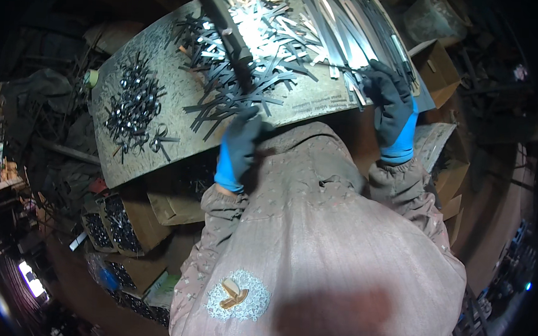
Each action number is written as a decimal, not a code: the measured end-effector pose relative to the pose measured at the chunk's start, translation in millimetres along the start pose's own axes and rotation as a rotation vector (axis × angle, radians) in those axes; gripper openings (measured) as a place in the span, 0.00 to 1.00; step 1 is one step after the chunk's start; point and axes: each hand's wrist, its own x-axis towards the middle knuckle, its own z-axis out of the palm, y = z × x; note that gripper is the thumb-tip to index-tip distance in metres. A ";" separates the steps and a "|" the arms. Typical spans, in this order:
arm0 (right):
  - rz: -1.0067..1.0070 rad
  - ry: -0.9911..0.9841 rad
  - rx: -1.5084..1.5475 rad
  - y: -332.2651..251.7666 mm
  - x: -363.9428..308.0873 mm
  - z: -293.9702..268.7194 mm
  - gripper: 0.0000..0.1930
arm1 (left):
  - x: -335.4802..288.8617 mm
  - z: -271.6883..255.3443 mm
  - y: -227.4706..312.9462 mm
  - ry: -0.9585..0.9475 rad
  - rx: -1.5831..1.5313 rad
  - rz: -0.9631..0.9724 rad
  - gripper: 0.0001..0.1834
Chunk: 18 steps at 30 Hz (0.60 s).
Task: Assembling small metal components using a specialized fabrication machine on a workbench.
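Observation:
Both my hands wear dark grey gloves with blue cuffs. My left hand (241, 143) is at the table's near edge, just below a loose pile of flat dark metal strips (274, 71). Its fingers are curled, and what they hold, if anything, is hidden. My right hand (391, 107) is at the near ends of a bundle of long metal strips (343, 29) lying side by side. Its fingers are closed around the end of a thin strip (335, 65) that points left toward the pile.
A dark metal bar (225, 26) rises over the worn table (179, 136). Small bent metal pieces (135, 103) lie heaped at the left. Cardboard boxes of dark parts (120, 221) stand below left, and an open cardboard box (438, 70) is at the right.

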 end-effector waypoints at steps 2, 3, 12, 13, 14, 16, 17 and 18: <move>0.250 -0.060 0.207 3.4 -11.6 8.7 0.16 | 16.3 16.2 15.0 -0.160 0.065 0.057 0.23; 0.507 -0.010 0.391 -1.1 -15.0 19.2 0.16 | 23.9 25.9 19.3 -0.108 -0.198 -0.144 0.23; 0.711 -0.143 0.680 25.4 -33.1 55.0 0.22 | 46.3 33.0 39.7 0.135 -0.432 0.079 0.34; 0.491 -0.229 0.496 27.1 -37.6 61.5 0.24 | 46.2 33.9 40.5 0.138 -0.431 0.077 0.34; 0.492 -0.232 0.496 27.3 -38.6 68.1 0.24 | 46.3 36.0 42.1 0.174 -0.445 0.111 0.36; 0.083 -0.289 0.115 26.8 -38.6 80.7 0.26 | 51.4 34.7 54.0 0.198 -0.465 0.145 0.38; -0.067 -0.254 -0.012 35.1 -37.0 86.7 0.25 | 52.1 32.5 62.1 0.205 -0.470 -0.056 0.37; -0.067 -0.260 -0.007 28.8 -32.8 92.8 0.25 | 51.7 28.0 66.2 0.223 -0.465 -0.260 0.36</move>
